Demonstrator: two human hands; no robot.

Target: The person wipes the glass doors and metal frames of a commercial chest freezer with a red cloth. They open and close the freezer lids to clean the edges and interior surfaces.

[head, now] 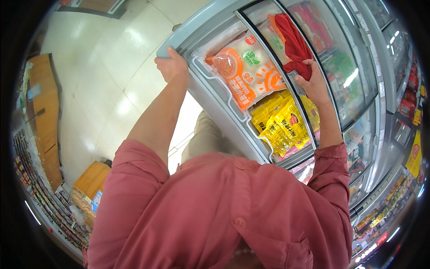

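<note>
My left hand (173, 65) grips the rounded corner of a grey chest freezer (198, 20). My right hand (314, 82) holds a bunched red cloth (294, 38) against a black-framed sliding glass lid (265, 42). Part of the cloth spreads away from me along the lid. In the freezer's uncovered part lies a white and orange plastic bag of frozen buns (250, 67). Nearer to me are yellow packs of sausages (285, 122). A white wire basket rim (230, 97) runs along the freezer's inner side wall. My right palm is hidden from view.
More glass-covered freezer sections (352, 84) continue at the right, with stocked shelves (410, 97) beyond. Pale floor tiles (100, 77) stretch out on the left. Wooden display units (45, 117) stand there, one of them a lower box-like unit (92, 180).
</note>
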